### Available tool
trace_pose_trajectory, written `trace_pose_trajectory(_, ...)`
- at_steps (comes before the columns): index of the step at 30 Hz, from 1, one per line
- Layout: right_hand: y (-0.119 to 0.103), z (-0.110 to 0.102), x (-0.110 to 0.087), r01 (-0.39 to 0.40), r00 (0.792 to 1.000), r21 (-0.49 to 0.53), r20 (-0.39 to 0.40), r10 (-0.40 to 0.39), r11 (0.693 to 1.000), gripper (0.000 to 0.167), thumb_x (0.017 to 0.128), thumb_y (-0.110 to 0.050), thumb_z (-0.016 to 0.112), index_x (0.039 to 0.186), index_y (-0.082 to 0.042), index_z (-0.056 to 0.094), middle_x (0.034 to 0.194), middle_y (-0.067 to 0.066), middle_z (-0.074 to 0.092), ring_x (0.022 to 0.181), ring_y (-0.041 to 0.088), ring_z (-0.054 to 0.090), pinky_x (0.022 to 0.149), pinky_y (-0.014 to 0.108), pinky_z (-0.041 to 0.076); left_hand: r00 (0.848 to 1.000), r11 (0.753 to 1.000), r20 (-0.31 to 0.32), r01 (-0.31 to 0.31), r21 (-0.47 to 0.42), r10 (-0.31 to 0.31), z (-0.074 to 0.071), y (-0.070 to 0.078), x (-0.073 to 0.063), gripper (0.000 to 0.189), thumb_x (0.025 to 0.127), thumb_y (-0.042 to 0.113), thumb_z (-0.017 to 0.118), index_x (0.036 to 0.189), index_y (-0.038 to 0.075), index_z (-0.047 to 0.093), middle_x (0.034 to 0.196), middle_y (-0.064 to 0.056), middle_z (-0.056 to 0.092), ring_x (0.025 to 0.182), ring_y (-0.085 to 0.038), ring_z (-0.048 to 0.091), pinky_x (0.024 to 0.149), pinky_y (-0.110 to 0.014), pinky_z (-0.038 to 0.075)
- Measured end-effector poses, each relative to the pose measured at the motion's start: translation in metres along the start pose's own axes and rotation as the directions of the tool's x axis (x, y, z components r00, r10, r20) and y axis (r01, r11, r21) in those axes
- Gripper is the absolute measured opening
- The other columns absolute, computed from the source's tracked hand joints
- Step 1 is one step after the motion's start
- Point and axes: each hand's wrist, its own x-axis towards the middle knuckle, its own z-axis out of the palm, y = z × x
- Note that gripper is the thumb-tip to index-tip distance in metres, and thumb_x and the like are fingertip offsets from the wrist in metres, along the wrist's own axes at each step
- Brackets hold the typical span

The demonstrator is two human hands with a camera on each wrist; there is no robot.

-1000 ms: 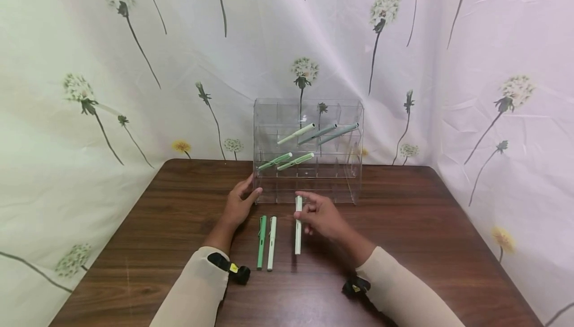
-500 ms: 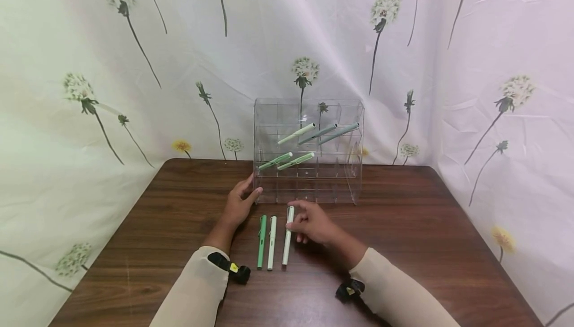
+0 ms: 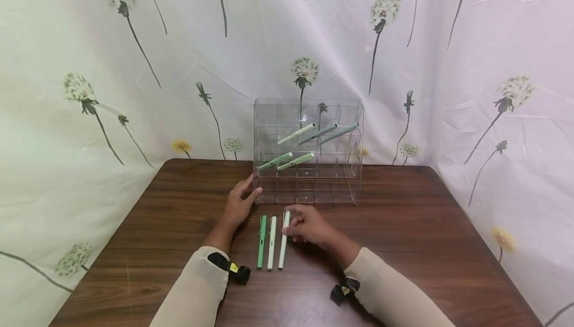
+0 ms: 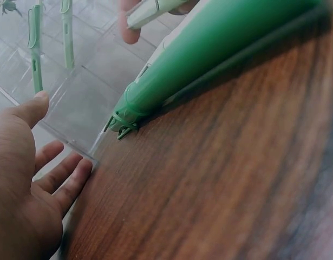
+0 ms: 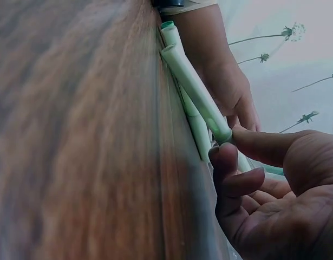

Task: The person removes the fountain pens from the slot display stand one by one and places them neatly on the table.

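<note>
My right hand (image 3: 310,225) pinches a white pen (image 3: 283,247) between thumb and fingers, its clip end pointing at the rack. In the right wrist view, the held pen (image 5: 196,84) slants just over the table. To its left lie a pale mint-white pen (image 3: 271,247) and a green pen (image 3: 261,247), side by side on the wood. My left hand (image 3: 238,206) rests at the lower left side of a clear acrylic pen rack (image 3: 329,187). Its fingers (image 4: 71,184) look extended along the rack's side in the left wrist view, thumb near the front edge.
Within the rack, a cream-green pen (image 3: 297,133) and two grey-blue pens lean in an upper tier. Below them sit a green pen (image 3: 275,161) and a light green pen (image 3: 296,161). A flower-print curtain (image 3: 179,43) hangs behind the brown wooden table (image 3: 403,227).
My right hand has moved left and towards me with the white pen, bringing it beside the two pens on the table. The left hand and the rack have stayed still.
</note>
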Motion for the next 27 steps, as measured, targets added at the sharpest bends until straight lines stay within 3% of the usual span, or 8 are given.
trace_pose_trajectory(12,0.004,0.008,0.008,-0.028,1.0,-0.035,0.005,0.028,0.999,0.065,0.093,-0.004,0.083,0.149,0.011,0.053,0.076,-0.001,0.067,0.057,0.013,0.063,0.052,0.025,0.044,1.0,1.0,-0.005,0.006,-0.011,-0.006,0.001,0.0,0.0,0.064,0.109,0.023,0.071,0.168,0.014,0.045,0.16,-0.023,0.054,0.133,-0.039,0.064,0.094,-0.02,0.05)
trace_pose_trajectory(14,0.003,0.009,0.008,-0.026,1.0,-0.048,0.007,0.027,0.999,0.065,0.093,-0.004,0.083,0.148,0.012,0.053,0.074,-0.001,0.065,0.056,0.012,0.063,0.052,0.025,0.045,1.0,1.0,0.002,0.017,-0.019,-0.017,0.0,0.01,-0.004,0.064,0.11,0.02,0.069,0.168,0.012,0.043,0.16,-0.025,0.053,0.132,-0.042,0.063,0.096,-0.025,0.051)
trace_pose_trajectory(19,-0.001,0.011,0.011,-0.012,1.0,-0.109,0.012,0.013,0.994,0.063,0.092,-0.001,0.082,0.145,0.015,0.053,0.072,-0.002,0.061,0.054,0.012,0.06,0.055,0.025,0.046,1.0,0.999,0.012,0.024,-0.036,-0.023,-0.003,0.04,-0.015,0.062,0.109,0.012,0.068,0.166,0.005,0.043,0.158,-0.032,0.052,0.132,-0.048,0.062,0.093,-0.022,0.049)
trace_pose_trajectory(21,-0.003,0.011,0.013,-0.004,1.0,-0.143,0.02,0.007,0.99,0.063,0.091,-0.001,0.083,0.144,0.016,0.053,0.071,-0.002,0.061,0.054,0.011,0.059,0.056,0.024,0.046,1.0,0.999,0.006,0.012,-0.043,-0.012,-0.003,0.042,-0.016,0.062,0.109,0.011,0.069,0.166,0.005,0.045,0.157,-0.033,0.053,0.13,-0.049,0.062,0.088,-0.017,0.047)
trace_pose_trajectory(27,-0.006,0.01,0.014,0.001,0.999,-0.229,0.031,0.007,0.973,0.066,0.092,-0.004,0.085,0.146,0.017,0.054,0.071,-0.003,0.062,0.053,0.009,0.056,0.055,0.022,0.046,1.0,0.999,0.0,0.013,-0.04,-0.013,-0.003,0.041,-0.015,0.061,0.109,0.012,0.068,0.166,0.007,0.045,0.157,-0.031,0.054,0.131,-0.047,0.063,0.089,-0.016,0.047)
